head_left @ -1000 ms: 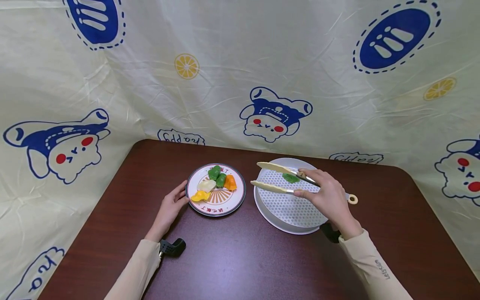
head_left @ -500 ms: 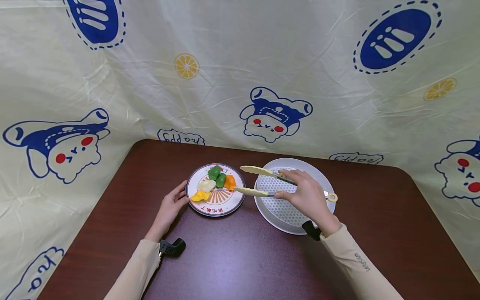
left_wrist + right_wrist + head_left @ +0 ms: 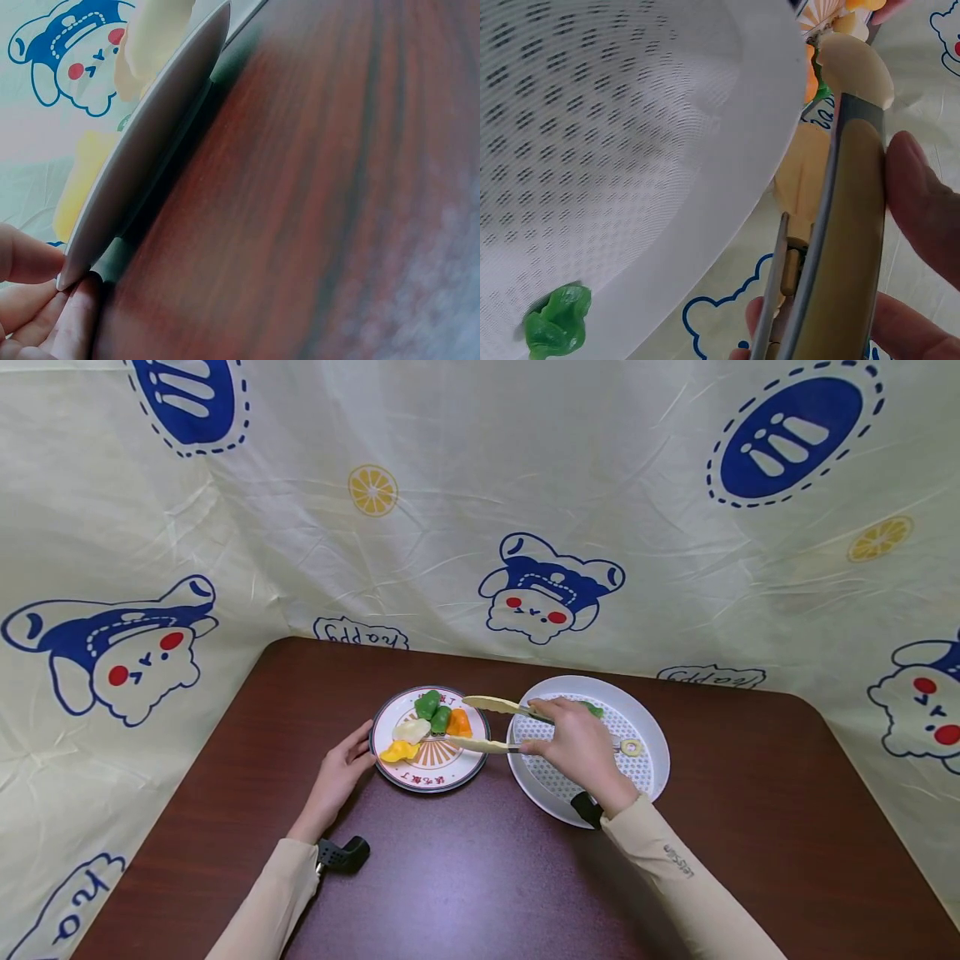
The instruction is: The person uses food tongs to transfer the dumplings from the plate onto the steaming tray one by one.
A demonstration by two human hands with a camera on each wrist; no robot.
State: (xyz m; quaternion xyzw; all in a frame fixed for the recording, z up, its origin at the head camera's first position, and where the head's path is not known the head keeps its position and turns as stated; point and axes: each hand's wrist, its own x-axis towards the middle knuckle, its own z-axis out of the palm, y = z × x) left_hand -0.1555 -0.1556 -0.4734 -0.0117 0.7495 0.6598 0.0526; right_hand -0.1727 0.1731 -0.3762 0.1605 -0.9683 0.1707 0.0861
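My left hand pinches the near-left rim of a round white plate; the left wrist view shows the thumb above the rim and fingers below. On the plate lie two green pieces, an orange piece, a whitish piece and a yellow piece. My right hand grips cream-tipped tongs, thumb on one arm and fingers on the other. The tongs are spread with nothing between their tips, which overlap the plate's right side near the orange piece.
Right of the plate stands a white round basket with a perforated bottom, partly covered by my right hand. A crumpled green piece lies inside it. Behind the brown table hangs a printed curtain.
My right hand with the tongs has moved left from above the basket until the tips reach over the plate. The green piece stays in the basket. The left hand has stayed at the rim.
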